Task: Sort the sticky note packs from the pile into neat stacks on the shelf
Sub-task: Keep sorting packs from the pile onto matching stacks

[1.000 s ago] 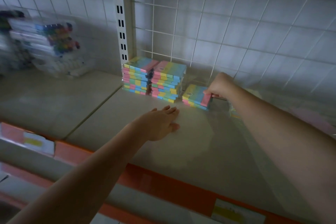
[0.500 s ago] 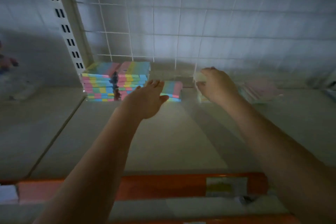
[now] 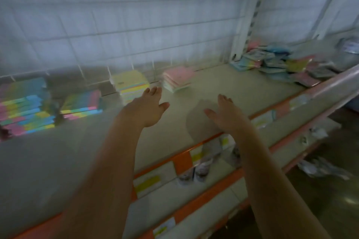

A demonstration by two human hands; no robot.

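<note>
A dim shop shelf (image 3: 223, 91) of pale metal runs from the near left to the far right, with an orange front edge (image 3: 182, 159) carrying price labels and a white wire grid (image 3: 120, 31) as its back wall. The picture is blurred by motion.

Nearest, two bare forearms reach forward over the shelf. The left hand (image 3: 149, 106) hangs palm down above the shelf, fingers straight and slightly spread, holding nothing; its fingertips lie just in front of the yellow stack. The right hand (image 3: 225, 112) is also palm down with fingers extended and thumb out to the left, holding nothing, over the shelf near the front edge, with its shadow on the surface below it.

Further back on the left, a tall rainbow-striped stack (image 3: 25, 108) of sticky note packs stands beside a lower rainbow stack (image 3: 82, 105). To the right of these, against the grid, sits a yellow-topped stack (image 3: 131, 85), then a small pink-topped stack (image 3: 177, 78), its packs slightly fanned.

Far right, past a white slotted upright (image 3: 246, 25), lies the loose pile (image 3: 281, 66) of packs in blue, pink and yellow, jumbled at many angles. Below the front edge, lower shelves (image 3: 213, 170) hold a few small wrapped items, too blurred to tell.
</note>
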